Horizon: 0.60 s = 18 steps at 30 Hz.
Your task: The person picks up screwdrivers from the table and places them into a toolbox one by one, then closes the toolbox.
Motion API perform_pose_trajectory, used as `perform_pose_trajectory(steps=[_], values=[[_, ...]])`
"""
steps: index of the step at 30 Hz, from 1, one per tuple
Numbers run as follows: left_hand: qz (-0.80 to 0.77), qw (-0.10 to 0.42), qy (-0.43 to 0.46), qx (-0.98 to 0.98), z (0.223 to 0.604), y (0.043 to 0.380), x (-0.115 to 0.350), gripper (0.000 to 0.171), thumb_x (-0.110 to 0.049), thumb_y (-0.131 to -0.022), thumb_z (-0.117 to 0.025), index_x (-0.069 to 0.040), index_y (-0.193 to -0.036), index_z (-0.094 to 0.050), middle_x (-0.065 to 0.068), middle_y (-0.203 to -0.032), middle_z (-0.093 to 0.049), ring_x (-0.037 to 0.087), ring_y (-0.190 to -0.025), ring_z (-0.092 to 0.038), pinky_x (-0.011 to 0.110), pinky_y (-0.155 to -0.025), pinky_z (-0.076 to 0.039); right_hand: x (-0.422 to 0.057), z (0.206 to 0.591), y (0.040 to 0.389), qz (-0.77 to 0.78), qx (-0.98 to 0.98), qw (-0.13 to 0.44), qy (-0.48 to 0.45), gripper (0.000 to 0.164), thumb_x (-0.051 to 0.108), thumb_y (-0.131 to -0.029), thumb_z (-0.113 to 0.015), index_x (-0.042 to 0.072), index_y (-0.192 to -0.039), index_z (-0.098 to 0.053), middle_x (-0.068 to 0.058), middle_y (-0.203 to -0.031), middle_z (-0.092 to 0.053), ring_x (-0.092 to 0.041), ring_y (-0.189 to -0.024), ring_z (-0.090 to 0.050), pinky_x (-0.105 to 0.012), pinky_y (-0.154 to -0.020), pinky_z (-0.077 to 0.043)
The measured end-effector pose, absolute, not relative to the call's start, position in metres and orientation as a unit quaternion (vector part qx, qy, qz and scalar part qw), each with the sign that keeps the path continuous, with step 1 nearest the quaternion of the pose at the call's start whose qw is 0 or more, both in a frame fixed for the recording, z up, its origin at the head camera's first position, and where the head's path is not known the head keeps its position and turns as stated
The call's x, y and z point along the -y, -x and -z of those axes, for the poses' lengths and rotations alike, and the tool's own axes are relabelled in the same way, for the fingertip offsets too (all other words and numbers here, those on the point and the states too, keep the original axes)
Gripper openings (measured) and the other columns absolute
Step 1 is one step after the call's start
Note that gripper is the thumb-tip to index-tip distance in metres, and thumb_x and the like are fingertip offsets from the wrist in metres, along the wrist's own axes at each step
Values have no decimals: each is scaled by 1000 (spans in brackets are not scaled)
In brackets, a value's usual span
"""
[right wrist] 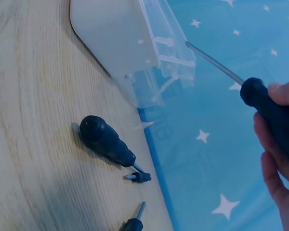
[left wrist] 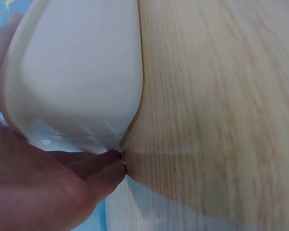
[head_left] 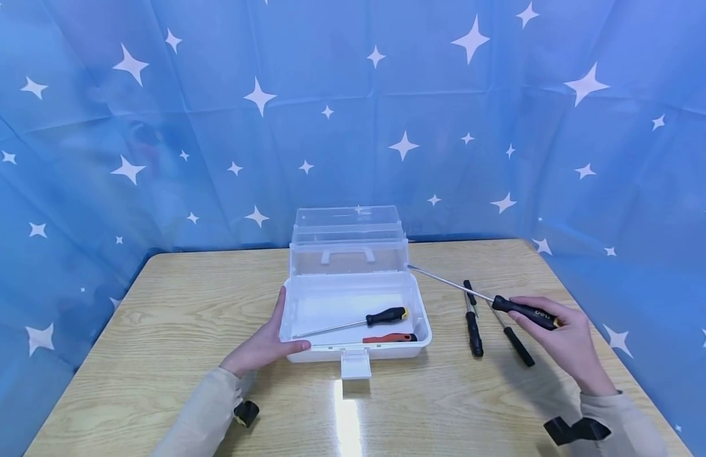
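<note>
A white toolbox point(head_left: 355, 353) stands on the table with its clear lid point(head_left: 348, 257) raised. My left hand point(head_left: 267, 346) grips its left end, the thumb on the front corner. The left wrist view shows that hand point(left wrist: 43, 178) close against the white box wall point(left wrist: 82, 72). Inside lie a black-handled screwdriver point(head_left: 387, 316) and a red-and-black handled tool point(head_left: 389, 337), its shaft not clearly visible. My right hand point(head_left: 564, 336) holds another long screwdriver point(head_left: 515, 306) by its black handle, above the table, shaft pointing left toward the lid. In the right wrist view, fingers wrap this screwdriver's handle point(right wrist: 274, 115).
Right of the box lie several more tools: a black-handled screwdriver point(head_left: 474, 333), a second one point(head_left: 518, 346) beneath my right hand, and a small black-handled one point(head_left: 470, 292) behind them. A blue star-patterned curtain point(head_left: 353, 127) hangs along the table's point(head_left: 187, 304) back and sides.
</note>
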<state>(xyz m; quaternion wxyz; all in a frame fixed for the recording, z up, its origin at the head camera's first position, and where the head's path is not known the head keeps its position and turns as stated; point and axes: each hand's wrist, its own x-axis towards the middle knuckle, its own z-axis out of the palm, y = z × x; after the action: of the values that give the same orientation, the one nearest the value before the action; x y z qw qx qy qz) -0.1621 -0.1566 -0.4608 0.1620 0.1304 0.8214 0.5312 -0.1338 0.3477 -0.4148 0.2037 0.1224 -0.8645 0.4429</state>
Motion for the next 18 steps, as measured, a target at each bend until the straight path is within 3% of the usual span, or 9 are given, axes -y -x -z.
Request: perform_pose_trajectory(steps=[18], values=[[-544, 163, -132, -812, 461, 163, 157, 121, -26, -82, -78, -19, -152, 20, 12, -160, 10, 38, -144, -6, 63, -108, -14, -318, 415, 128, -458, 849, 204, -165, 27, -15, -77, -72, -5, -102, -72, 5, -101, -70, -2, -92, -61, -15, -63, -47]])
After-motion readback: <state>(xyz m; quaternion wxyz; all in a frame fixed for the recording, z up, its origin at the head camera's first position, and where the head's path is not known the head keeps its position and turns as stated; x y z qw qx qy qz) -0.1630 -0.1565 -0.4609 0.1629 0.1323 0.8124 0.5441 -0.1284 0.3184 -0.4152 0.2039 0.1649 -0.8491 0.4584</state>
